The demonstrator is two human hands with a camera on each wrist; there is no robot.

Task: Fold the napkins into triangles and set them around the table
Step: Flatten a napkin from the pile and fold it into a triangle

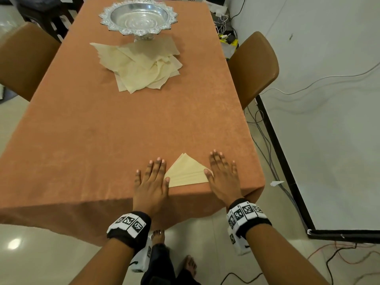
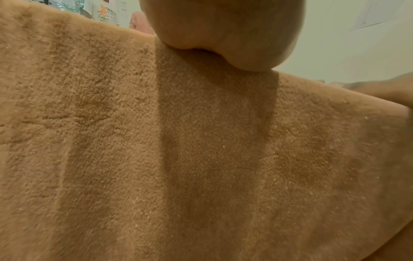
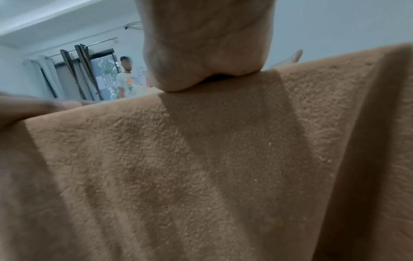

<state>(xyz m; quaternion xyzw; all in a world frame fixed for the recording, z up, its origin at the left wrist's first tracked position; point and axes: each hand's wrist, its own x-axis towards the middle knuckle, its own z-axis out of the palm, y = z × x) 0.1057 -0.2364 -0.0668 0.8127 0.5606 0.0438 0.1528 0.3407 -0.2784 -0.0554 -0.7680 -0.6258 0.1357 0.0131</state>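
A cream napkin folded into a triangle (image 1: 186, 171) lies at the near edge of the table (image 1: 127, 124), which is covered by an orange cloth. My left hand (image 1: 153, 177) lies flat on the cloth just left of the triangle, its thumb touching the left corner. My right hand (image 1: 222, 171) lies flat on the right, its thumb on the right corner. A heap of unfolded cream napkins (image 1: 139, 65) sits in the middle of the table. Both wrist views show only the heel of a palm (image 2: 225, 33) (image 3: 208, 51) pressed on the hanging cloth (image 2: 201, 159) (image 3: 201, 167).
A silver pedestal bowl (image 1: 138, 17) stands behind the napkin heap. Brown chairs flank the table at left (image 1: 22, 58) and right (image 1: 255, 66). Cables (image 1: 267, 145) run over the floor on the right. A person (image 3: 126, 79) stands across the room.
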